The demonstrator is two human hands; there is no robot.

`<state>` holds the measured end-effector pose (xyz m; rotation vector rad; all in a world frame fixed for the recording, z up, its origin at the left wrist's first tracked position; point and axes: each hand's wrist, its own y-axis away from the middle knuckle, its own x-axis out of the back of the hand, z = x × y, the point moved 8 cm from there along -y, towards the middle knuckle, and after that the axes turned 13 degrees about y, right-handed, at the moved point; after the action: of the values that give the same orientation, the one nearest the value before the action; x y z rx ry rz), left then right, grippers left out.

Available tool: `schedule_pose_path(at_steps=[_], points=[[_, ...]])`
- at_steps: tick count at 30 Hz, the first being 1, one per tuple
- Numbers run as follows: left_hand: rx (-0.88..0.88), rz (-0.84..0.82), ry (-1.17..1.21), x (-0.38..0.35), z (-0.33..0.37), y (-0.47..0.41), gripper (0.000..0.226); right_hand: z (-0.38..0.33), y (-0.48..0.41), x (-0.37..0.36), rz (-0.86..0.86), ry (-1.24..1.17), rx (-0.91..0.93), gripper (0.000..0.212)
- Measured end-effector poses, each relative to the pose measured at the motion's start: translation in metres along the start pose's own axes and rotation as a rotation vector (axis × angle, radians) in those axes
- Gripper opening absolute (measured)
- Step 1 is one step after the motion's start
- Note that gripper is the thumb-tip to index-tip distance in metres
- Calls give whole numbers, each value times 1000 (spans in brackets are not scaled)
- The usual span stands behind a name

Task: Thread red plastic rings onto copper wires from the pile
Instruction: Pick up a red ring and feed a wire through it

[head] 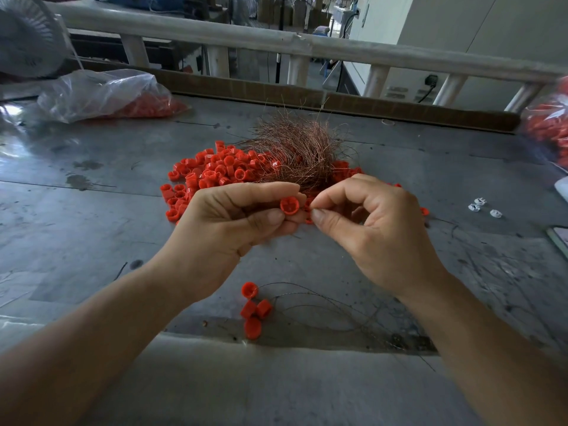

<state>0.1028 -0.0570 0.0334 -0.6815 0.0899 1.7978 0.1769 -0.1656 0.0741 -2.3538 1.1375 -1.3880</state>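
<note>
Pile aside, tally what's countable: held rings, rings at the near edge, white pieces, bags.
Red ring pinched by left hand: 1
Red rings at near edge: 4
White pieces: 3
Plastic bags: 2
Total: 10

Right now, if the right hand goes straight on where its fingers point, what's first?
Likely the round red plastic ring gripped by the left hand; the right hand sits just beside it, depth unclear.

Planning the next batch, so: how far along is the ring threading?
Done: four seemingly threaded rings lie near the table edge. In hand: the left hand holds one ring; the right hand pinches beside it, presumably a wire too thin to see. Left: the big loose ring pile and the copper wire bundle.
</note>
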Motion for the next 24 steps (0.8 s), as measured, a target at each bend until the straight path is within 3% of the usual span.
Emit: schedule_pose_path(at_steps=[8,14,20,24], points=[[47,6,96,0,-2,0,29,8,-1,-6,-98,-234,-104,20],[122,-33,123,-3,-9,2,27,19,4,-29,-294,-414,-263,32],[177,-107,122,-8,-14,4,24,22,6,-34,-360,-391,-287,32],[183,-64,129,-6,-15,4,23,20,5,-33,-418,-321,-251,25]])
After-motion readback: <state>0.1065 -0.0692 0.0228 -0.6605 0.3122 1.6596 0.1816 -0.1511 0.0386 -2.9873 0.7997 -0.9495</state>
